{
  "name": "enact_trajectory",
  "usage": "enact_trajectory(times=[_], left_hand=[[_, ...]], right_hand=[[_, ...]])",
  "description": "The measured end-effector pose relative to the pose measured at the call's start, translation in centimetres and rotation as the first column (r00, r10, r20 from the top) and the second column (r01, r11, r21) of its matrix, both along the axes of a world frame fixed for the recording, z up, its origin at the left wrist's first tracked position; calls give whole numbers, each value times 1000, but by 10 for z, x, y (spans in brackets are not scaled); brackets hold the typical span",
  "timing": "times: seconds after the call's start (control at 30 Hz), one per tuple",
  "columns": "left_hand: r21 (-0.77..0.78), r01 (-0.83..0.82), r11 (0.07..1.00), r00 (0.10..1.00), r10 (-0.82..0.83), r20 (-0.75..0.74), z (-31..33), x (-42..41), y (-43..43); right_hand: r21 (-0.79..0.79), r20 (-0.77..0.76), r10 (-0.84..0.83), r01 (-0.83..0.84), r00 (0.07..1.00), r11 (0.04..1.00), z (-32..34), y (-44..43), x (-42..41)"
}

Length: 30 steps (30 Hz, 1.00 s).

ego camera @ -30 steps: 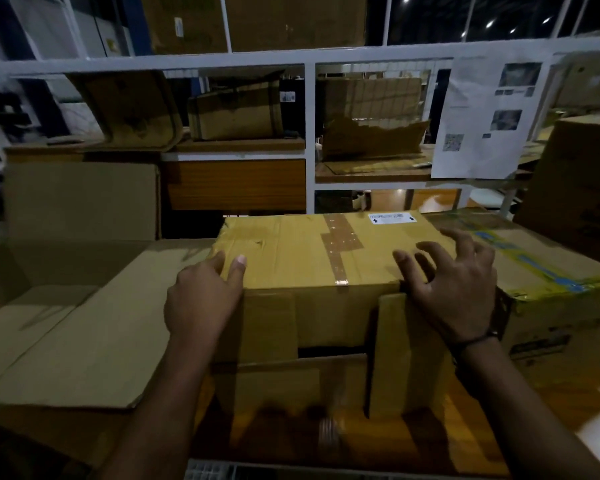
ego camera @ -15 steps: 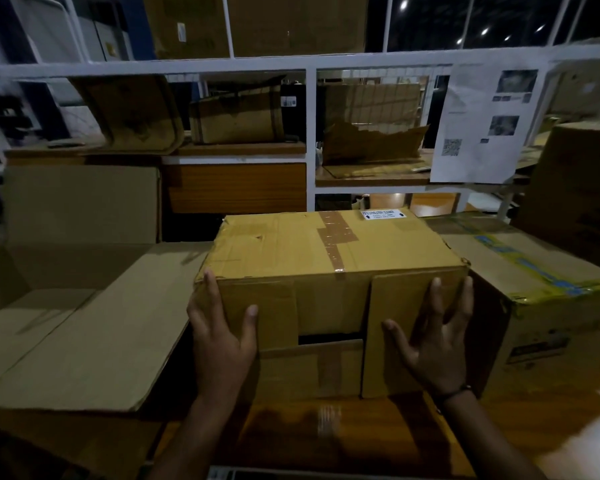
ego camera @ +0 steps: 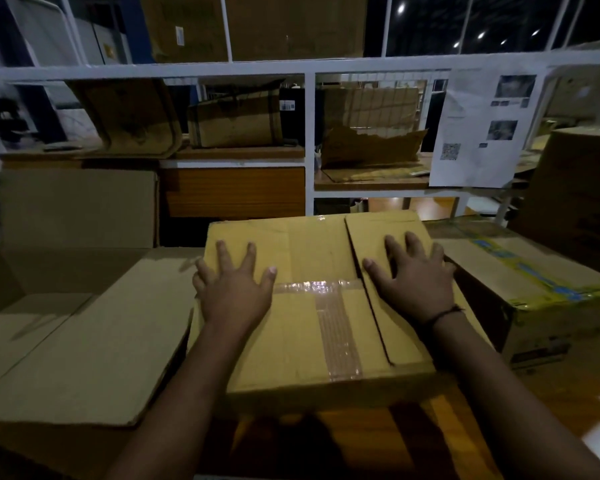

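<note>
Resting atop now-tipped box [ego camera: 302,251], both hands [ego camera: 236,299]

Place: storeroom or warehouse packing area, dimly lit.
Racking: white metal rack [ego camera: 309,140] with wooden shelves spans the back, several tiers high.
Stock: brown shelf carton [ego camera: 234,121] on the middle tier, torn cardboard sheet [ego camera: 371,147] in the next bay, top-tier cardboard [ego camera: 291,26] above.
Bench: orange wooden bench [ego camera: 361,441] crowded with packing goods: taped carton [ego camera: 309,244] in the middle, opened-out box [ego camera: 94,341] at left, carton with yellow and blue tape [ego camera: 534,282] just beside at right, large carton [ego camera: 582,188] behind that.
Paperwork: printed sheet [ego camera: 478,133] with photos and a QR code hangs on the rack.
Overhead: small round ceiling lights [ego camera: 400,8] in a high, dark ceiling.
</note>
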<state>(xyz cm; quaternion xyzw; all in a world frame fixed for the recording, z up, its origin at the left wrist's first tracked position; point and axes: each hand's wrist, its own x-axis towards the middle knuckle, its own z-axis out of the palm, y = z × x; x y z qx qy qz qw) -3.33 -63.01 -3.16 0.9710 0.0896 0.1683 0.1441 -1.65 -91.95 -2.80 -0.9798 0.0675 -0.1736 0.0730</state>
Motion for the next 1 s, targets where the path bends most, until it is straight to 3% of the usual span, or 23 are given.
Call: enact_trajectory(times=[0.07,0.2,0.33,0.53,0.7,0.8,1.0], left_hand=[[88,111,990,992,-104,-74,-14,9,-8],[105,298,949,935,-268,-230,-23,28,-18],[126,298,946,932,-259,-254,-22,32,-20],[124,312,942,927,-274,-256,-22,32,-18],[123,308,943,932,-272,-240,-24,30,-17],[131,304,944,936,-270,-227,-25,30,-17],[137,299,944,941,-268,-206,-27,31,-17]], right_hand=[[-46,-94,47,-51,995,998,-10,9,2],[-41,-211,121,-132,970,990,-16,23,8],[-26,-132,170,-175,977,984,-13,34,2],[48,-54,530,-528,846,848,-26,92,-34],[63,-82,299,-295,951,954,-26,102,-28],[119,-73,228,-219,971,969,-13,81,-30],[14,26,21,-22,999,1000,10,1,-16]])
